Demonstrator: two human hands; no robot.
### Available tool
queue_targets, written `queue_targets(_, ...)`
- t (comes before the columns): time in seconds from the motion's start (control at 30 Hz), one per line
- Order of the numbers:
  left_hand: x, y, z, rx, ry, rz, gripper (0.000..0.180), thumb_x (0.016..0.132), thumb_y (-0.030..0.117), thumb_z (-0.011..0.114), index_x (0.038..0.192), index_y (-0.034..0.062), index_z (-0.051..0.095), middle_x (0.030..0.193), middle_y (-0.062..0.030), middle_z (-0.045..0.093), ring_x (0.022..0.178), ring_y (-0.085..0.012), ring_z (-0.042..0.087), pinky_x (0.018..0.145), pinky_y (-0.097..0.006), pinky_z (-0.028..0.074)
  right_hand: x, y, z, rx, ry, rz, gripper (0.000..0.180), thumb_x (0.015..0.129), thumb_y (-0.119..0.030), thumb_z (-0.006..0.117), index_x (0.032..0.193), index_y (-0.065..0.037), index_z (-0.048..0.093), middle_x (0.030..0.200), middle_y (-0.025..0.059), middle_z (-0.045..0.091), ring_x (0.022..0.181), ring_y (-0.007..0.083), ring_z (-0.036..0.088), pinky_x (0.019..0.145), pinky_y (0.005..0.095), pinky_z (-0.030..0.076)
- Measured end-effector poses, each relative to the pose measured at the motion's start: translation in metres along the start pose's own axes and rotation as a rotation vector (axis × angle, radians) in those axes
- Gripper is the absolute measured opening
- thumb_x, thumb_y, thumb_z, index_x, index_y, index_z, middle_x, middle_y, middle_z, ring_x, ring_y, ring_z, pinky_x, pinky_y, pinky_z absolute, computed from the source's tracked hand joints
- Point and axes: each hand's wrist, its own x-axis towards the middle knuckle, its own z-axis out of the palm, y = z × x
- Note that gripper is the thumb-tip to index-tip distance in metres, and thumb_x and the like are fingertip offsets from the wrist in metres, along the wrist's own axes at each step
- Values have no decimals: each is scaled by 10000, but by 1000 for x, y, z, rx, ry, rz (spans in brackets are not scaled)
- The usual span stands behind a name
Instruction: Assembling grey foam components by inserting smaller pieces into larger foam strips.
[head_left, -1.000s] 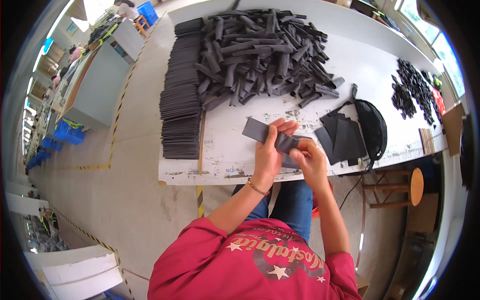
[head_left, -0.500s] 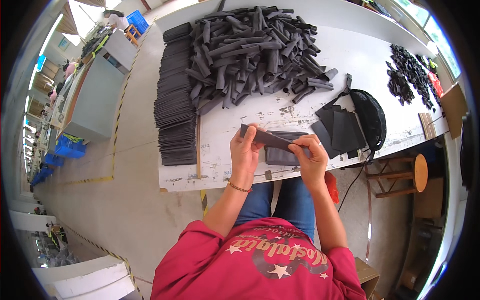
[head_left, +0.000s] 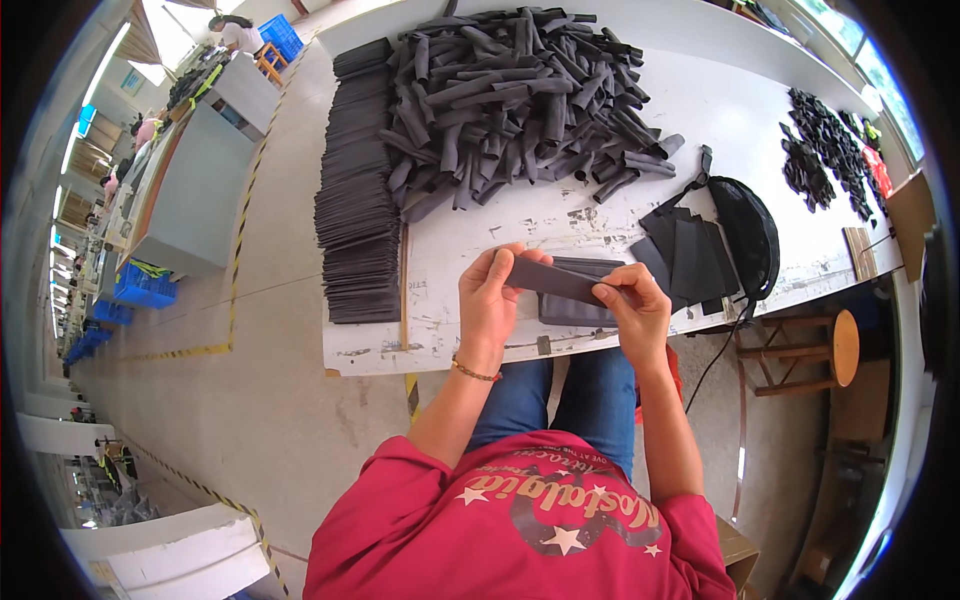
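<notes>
Bare tabletop [head_left: 700, 110] beyond the hands; heap of dark strips [head_left: 510, 90] ahead-left; flat stack [head_left: 355, 240] far left

dark strip [head_left: 556, 279] apparently flattened, hands [head_left: 487, 297] apart

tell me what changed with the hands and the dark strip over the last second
The left hand and right hand went on holding the dark strip by its two ends and turned it flatter, more level across the table edge. The heap of rolled pieces and the flat stack stayed put.

L hand [head_left: 488, 300] pinching, R hand [head_left: 632, 305] pinching, forearms raised
</notes>
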Motion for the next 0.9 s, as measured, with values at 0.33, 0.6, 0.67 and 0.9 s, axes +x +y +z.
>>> queue_targets(0.33,-2,-11,-1,-106,24,5,199,979,135,575,1069,-25,651,991,-188,697,977,-334,679,897,-438,555,-1,2,-9,225,-5,346,84,872,-98,707,863,-20,677,781,-26,632,748,42,531,688,197,400)
queue_targets(0.6,-15,-54,-7,696,129,112,156,906,161,697,944,12,727,855,-7,629,703,-109,532,655,-225,444,-3,28,-57,-85,21,413,86,863,-100,707,844,-16,695,720,-31,610,666,46,508,615,221,394)
queue_targets(0.67,-18,-68,-11,1032,171,307,125,865,143,729,934,39,731,811,-12,555,675,-118,501,635,-241,440,-6,49,-61,-156,48,427,82,848,-92,717,834,-13,702,704,-24,603,657,51,505,607,234,402)
queue_targets(0.9,36,-70,-42,1211,223,515,135,861,161,717,891,35,679,790,-64,578,667,-164,534,643,-290,462,-12,62,-59,-770,98,196,240,808,-136,747,994,-10,663,822,125,612,675,220,587,644,348,477)
